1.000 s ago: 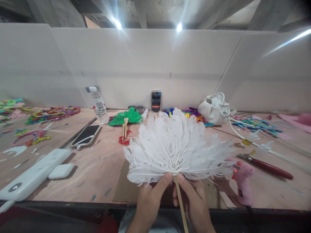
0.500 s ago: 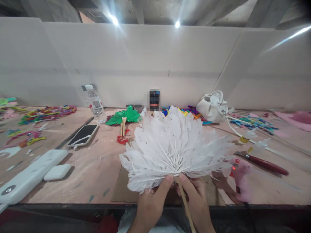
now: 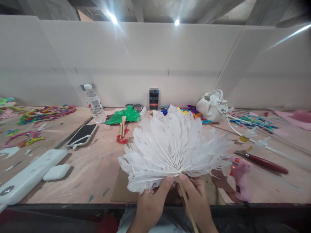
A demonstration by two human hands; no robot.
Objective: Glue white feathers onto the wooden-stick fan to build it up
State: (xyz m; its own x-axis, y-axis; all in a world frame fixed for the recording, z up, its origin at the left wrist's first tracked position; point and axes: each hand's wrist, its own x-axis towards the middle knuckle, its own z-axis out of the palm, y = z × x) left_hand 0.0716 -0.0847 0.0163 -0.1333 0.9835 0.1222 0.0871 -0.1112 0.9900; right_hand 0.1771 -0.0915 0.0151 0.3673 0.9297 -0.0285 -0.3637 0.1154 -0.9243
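A white feather fan (image 3: 170,145) is spread out in front of me, its quills gathering at the bottom centre. A thin wooden handle (image 3: 187,205) runs down from there toward me. My left hand (image 3: 154,197) is closed on the base of the fan from the left, thumb on top. From the right my right hand (image 3: 195,195) grips the same base beside the handle, its thumb close to the left one. The fingers under the feathers are partly hidden. Beneath the fan lies a brown cardboard sheet (image 3: 123,187).
A pink glue gun (image 3: 241,178) with a red light and a red-handled knife (image 3: 266,162) lie to the right. On the left are a power bank (image 3: 31,174), white case (image 3: 57,172), phone (image 3: 82,135) and water bottle (image 3: 95,105). A white bag (image 3: 211,106) stands behind.
Almost nothing differs. The view has shifted very slightly, and both hands keep the same hold on the fan.
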